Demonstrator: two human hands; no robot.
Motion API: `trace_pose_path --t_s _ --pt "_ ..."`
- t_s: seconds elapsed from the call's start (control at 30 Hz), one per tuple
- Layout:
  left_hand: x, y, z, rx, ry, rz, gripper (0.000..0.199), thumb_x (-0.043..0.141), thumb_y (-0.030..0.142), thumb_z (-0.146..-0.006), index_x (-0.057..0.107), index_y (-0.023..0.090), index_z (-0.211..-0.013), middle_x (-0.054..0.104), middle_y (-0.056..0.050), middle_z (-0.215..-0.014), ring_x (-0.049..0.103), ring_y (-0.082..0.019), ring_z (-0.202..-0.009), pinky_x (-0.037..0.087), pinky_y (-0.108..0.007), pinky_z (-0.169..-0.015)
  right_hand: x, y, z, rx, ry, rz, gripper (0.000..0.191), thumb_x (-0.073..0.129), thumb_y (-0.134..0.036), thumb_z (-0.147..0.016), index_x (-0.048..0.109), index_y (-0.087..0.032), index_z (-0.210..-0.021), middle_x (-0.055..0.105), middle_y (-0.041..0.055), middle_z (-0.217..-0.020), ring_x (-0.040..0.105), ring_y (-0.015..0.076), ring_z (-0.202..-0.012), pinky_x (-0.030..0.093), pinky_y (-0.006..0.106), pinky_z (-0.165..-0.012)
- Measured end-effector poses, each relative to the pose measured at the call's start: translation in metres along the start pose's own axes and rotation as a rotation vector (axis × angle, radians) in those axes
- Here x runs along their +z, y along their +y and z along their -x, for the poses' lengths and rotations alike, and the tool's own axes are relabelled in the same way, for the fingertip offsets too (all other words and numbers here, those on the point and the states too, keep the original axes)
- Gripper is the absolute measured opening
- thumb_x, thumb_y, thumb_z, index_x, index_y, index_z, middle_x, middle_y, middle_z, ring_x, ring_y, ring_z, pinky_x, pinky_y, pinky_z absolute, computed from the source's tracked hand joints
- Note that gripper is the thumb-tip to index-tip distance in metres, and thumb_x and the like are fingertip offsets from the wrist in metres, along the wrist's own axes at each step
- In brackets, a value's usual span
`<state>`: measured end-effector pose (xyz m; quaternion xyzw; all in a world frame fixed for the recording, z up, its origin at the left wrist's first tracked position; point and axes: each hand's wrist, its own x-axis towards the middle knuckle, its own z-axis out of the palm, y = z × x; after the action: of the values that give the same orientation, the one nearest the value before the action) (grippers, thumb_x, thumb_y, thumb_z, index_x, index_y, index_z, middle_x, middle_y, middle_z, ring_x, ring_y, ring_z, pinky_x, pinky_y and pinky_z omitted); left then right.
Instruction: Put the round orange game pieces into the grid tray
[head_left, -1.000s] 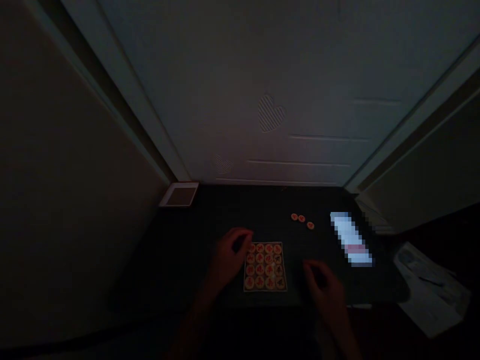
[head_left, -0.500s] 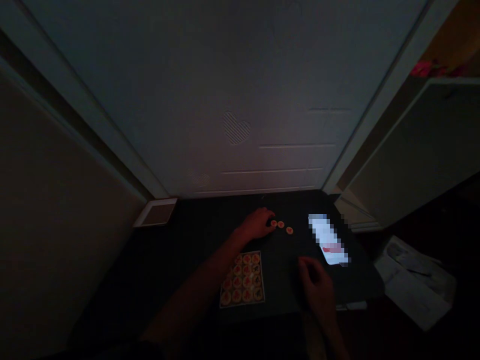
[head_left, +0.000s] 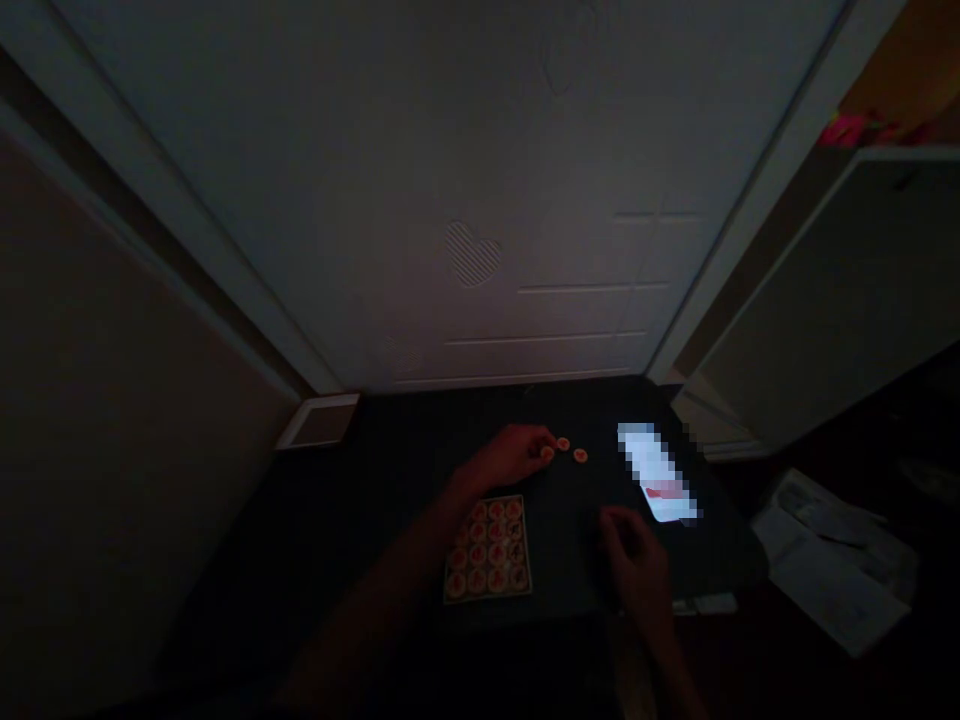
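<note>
The room is very dim. A small square tray (head_left: 489, 548) on a dark table (head_left: 405, 480) holds several round pale discs with red marks, set in rows. My left hand (head_left: 508, 456) reaches past the tray's far edge and pinches a loose disc (head_left: 547, 453) at its fingertips. Two more loose discs (head_left: 571, 450) lie just right of it. My right hand (head_left: 636, 560) hovers to the right of the tray, fingers loosely curled, and nothing shows in it.
A lit phone screen (head_left: 656, 472) lies at the table's right. A small white-framed box (head_left: 319, 422) sits at the far left corner. A pale door (head_left: 480, 200) rises behind the table. Crumpled paper or plastic (head_left: 840, 560) lies on the floor at right.
My left hand went from the tray's top left corner out to the loose discs and now has its fingertips closed on the leftmost one. My right hand stayed put. The view shifted right.
</note>
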<state>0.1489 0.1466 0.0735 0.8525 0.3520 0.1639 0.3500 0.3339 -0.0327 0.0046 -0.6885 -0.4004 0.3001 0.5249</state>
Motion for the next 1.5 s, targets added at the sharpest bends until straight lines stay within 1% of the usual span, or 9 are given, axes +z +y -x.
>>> trace_pose_path --t_s 0.17,0.3,0.47,0.63,0.77,0.87,1.0,1.27,1.5 --pt "0.002 0.019 0.035 0.016 0.062 0.208 0.023 0.062 0.032 -0.093 0.071 0.020 -0.111 0.074 -0.007 -0.110 0.072 -0.018 -0.096 0.055 -0.028 -0.083 0.000 -0.002 -0.001 -0.025 0.015 0.013 0.042 0.065 -0.059 -0.084 0.075 -0.019 -0.095 0.075 0.0060 -0.078 0.069 0.0238 -0.072 0.054 0.032 -0.064" --pt "0.005 0.029 0.063 -0.064 0.106 0.523 0.027 0.071 0.031 -0.087 0.068 0.020 -0.111 0.074 -0.006 -0.101 0.072 -0.018 -0.092 0.056 -0.030 -0.082 0.001 -0.003 0.000 -0.021 0.000 0.012 0.043 0.065 -0.059 -0.084 0.074 -0.019 -0.097 0.076 0.0070 -0.081 0.069 0.0241 -0.072 0.054 0.032 -0.064" --pt "0.008 0.035 0.088 -0.135 0.202 0.633 0.026 0.076 0.035 -0.083 0.064 0.019 -0.099 0.075 -0.004 -0.095 0.071 -0.017 -0.088 0.056 -0.030 -0.083 0.005 -0.010 0.005 -0.042 0.009 -0.007 0.044 0.067 -0.060 -0.083 0.074 -0.019 -0.097 0.076 0.0068 -0.081 0.070 0.0247 -0.073 0.055 0.033 -0.066" --pt "0.010 0.038 0.104 -0.199 0.200 0.650 0.024 0.070 0.039 -0.088 0.071 0.019 -0.102 0.077 -0.006 -0.102 0.073 -0.020 -0.094 0.057 -0.032 -0.084 0.013 -0.027 0.019 -0.087 -0.072 -0.008 0.040 0.067 -0.058 -0.085 0.075 -0.020 -0.096 0.076 0.0068 -0.084 0.070 0.0238 -0.075 0.055 0.033 -0.069" --pt "0.017 0.040 0.115 -0.229 0.182 0.674 0.027 0.069 0.038 -0.088 0.071 0.020 -0.108 0.078 -0.007 -0.102 0.074 -0.022 -0.095 0.058 -0.033 -0.083 0.023 -0.043 0.030 -0.155 -0.170 -0.038 0.032 0.068 -0.050 -0.087 0.075 -0.022 -0.100 0.077 0.0074 -0.095 0.071 0.0242 -0.087 0.056 0.033 -0.077" --pt "0.022 0.041 0.120 -0.215 0.220 0.689 0.024 0.071 0.038 -0.087 0.070 0.020 -0.103 0.079 -0.006 -0.098 0.074 -0.020 -0.093 0.058 -0.032 -0.083 0.030 -0.056 0.033 -0.224 -0.251 -0.043 0.026 0.068 -0.044 -0.089 0.074 -0.023 -0.104 0.076 0.0070 -0.101 0.070 0.0243 -0.094 0.055 0.033 -0.081" --pt "0.025 0.042 0.123 -0.206 0.246 0.639 0.019 0.071 0.037 -0.087 0.073 0.019 -0.095 0.079 -0.004 -0.095 0.074 -0.019 -0.090 0.057 -0.031 -0.084 0.035 -0.067 0.036 -0.265 -0.310 -0.058 0.024 0.068 -0.042 -0.089 0.075 -0.024 -0.103 0.075 0.0066 -0.100 0.070 0.0237 -0.091 0.055 0.033 -0.082" --pt "0.027 0.041 0.130 -0.264 0.269 0.518 0.022 0.070 0.040 -0.087 0.074 0.022 -0.100 0.081 -0.002 -0.092 0.075 -0.020 -0.085 0.058 -0.029 -0.078 0.038 -0.067 0.041 -0.187 -0.387 -0.046 0.034 0.071 -0.048 -0.086 0.075 -0.024 -0.110 0.077 0.0072 -0.101 0.071 0.0254 -0.090 0.057 0.035 -0.082" --pt "0.024 0.041 0.139 -0.195 0.275 0.264 0.022 0.060 0.040 -0.095 0.078 0.028 -0.094 0.081 0.001 -0.100 0.074 -0.021 -0.096 0.055 -0.032 -0.090 0.045 -0.061 0.040 -0.055 -0.466 -0.116 0.041 0.075 -0.053 -0.082 0.076 -0.023 -0.110 0.078 0.0079 -0.096 0.072 0.0264 -0.086 0.059 0.035 -0.074"
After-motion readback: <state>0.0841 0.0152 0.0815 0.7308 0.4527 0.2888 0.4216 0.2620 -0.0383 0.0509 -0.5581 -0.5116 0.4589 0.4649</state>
